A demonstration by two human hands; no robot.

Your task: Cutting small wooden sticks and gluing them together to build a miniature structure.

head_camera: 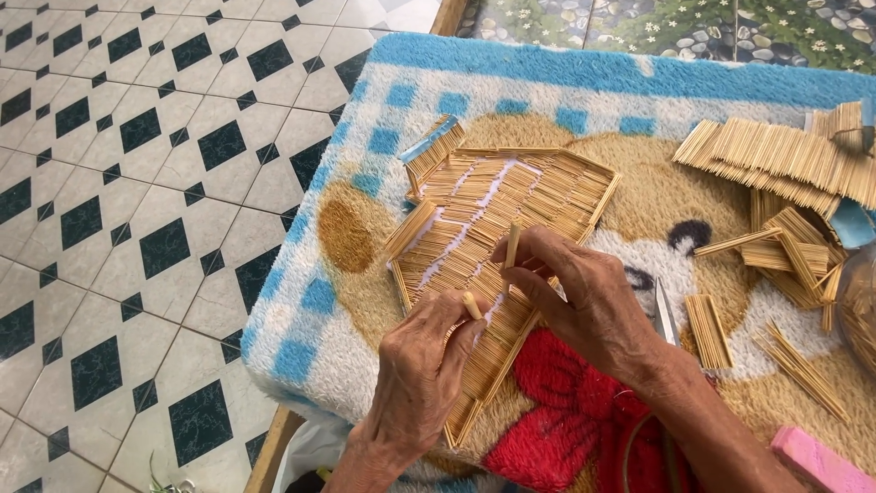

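Bamboo-coloured sticks made up everything we saw under the hands: a flat panel of sticks (493, 228), rows glued side by side w/ a stick frame round the edge, lay on a fuzzy blue-and-tan mat (401, 100) w/ a bear picture and red bow. The left hand (420, 383) came in from the bottom, back of hand up, wrist bent, fingers curled down onto the panel's near edge; thumb and forefinger pinched a short stick (471, 305), tip poking up. The right hand (584, 306) reached across from the lower right, forearm angled in, knuckles up, fingers bent; it gripped a second stick (512, 246) nearly upright betw. thumb and forefinger, just above the panel's middle rows. Both hands sat close together, almost touching, over the panel's lower right part.

A small bundle of sticks (431, 146) leaned at the panel's top left corner. A big pile of stick bundles (785, 160) lay at the mat's far right, well apart from the hands. A short bundle (707, 329) lay just right of the right wrist, beside a metal blade (664, 315), partly hidden. Loose sticks (803, 370) lay farther right. A pink block (817, 461) showed at the bottom right corner. The white floor tiles w/ dark diamonds (137, 183) filled the left side.
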